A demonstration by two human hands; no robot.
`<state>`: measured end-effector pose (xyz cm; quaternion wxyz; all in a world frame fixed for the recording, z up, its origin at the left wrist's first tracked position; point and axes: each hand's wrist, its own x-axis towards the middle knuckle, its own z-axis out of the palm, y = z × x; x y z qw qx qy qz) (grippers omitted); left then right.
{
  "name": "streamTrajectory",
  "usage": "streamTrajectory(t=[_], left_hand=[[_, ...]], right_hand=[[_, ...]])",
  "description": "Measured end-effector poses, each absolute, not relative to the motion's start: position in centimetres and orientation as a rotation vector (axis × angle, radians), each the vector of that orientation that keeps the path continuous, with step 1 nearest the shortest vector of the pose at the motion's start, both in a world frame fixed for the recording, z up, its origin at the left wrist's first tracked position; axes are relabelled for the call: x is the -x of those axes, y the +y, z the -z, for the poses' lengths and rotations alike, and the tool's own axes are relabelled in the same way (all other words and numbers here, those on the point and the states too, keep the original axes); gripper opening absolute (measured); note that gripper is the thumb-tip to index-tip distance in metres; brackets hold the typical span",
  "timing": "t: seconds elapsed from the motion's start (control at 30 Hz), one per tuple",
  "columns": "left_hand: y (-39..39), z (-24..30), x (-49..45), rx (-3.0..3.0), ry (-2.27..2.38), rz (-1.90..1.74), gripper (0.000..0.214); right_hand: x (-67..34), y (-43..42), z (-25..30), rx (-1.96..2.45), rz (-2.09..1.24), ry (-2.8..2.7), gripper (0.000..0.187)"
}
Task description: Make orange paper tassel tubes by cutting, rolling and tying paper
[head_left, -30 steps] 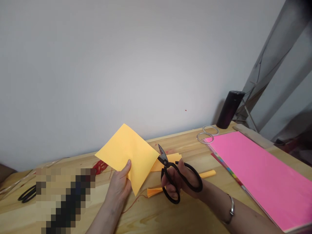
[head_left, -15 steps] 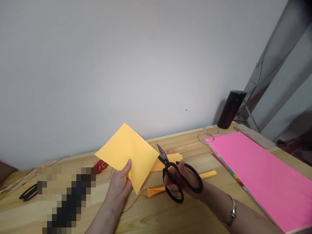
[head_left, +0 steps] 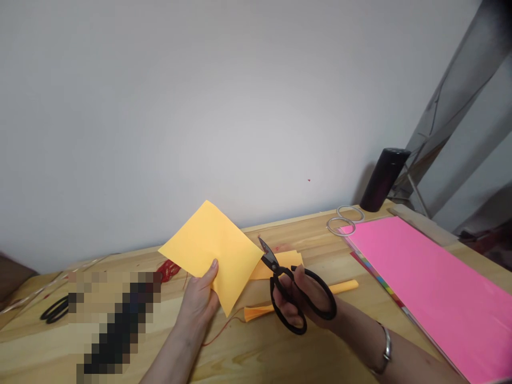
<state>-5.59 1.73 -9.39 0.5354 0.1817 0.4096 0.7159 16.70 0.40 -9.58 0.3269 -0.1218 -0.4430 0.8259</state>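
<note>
Barely shifted from a second ago, the right hand (head_left: 309,300) grips large black metal scissors (head_left: 274,265), blade tips meeting the right corner of a flat, smooth yellow-orange paper square (head_left: 212,245), which the left hand (head_left: 198,304) pinches diamond-wise above the wooden table (head_left: 260,357).

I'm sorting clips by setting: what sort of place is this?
Probably a paper-craft workspace: a wooden table, a paper stack, and scissors in the right hand beside the yellow sheet held by the left hand.
</note>
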Motion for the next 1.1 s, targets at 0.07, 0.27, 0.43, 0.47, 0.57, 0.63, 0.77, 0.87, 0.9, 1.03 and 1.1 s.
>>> streamTrajectory(t=[0.07, 0.27, 0.43, 0.47, 0.57, 0.63, 0.77, 0.87, 0.9, 1.03, 1.1], left_hand=[[1.72, 9.42, 5.59, -0.434, 0.978, -1.712, 0.035], [1.69, 9.31, 5.53, -0.435, 0.988, -1.706, 0.035], [1.68, 9.08, 5.39, -0.421, 1.002, -1.718, 0.034], [1.68, 9.05, 5.37, -0.421, 1.004, -1.720, 0.033], [1.68, 9.06, 5.38, -0.433, 1.010, -1.712, 0.033], [1.67, 9.10, 5.41, -0.447, 1.010, -1.709, 0.033], [1.65, 9.16, 5.40, -0.456, 1.006, -1.717, 0.034], [1.65, 9.15, 5.37, -0.449, 1.010, -1.711, 0.032], [1.64, 9.15, 5.36, -0.448, 1.010, -1.710, 0.032], [1.63, 9.12, 5.36, -0.452, 1.005, -1.706, 0.033], [1.65, 9.14, 5.39, -0.456, 1.006, -1.708, 0.033]], right_hand=[[-16.65, 0.30, 9.39, 0.320, -2.156, -1.167, 0.070], [-16.67, 0.09, 9.36, 0.336, -2.165, -1.161, 0.068], [-16.77, 0.09, 9.82, 0.349, -2.163, -1.149, 0.065], [-16.77, 0.08, 9.83, 0.353, -2.164, -1.146, 0.064], [-16.72, 0.02, 9.67, 0.361, -2.173, -1.145, 0.061], [-16.67, -0.01, 9.52, 0.370, -2.173, -1.148, 0.060], [-16.60, -0.01, 9.42, 0.390, -2.159, -1.156, 0.060], [-16.62, 0.01, 9.60, 0.385, -2.152, -1.161, 0.059], [-16.64, 0.01, 9.70, 0.384, -2.154, -1.159, 0.059], [-16.74, -0.04, 9.91, 0.392, -2.177, -1.139, 0.064], [-16.76, -0.08, 9.80, 0.388, -2.182, -1.136, 0.066]])
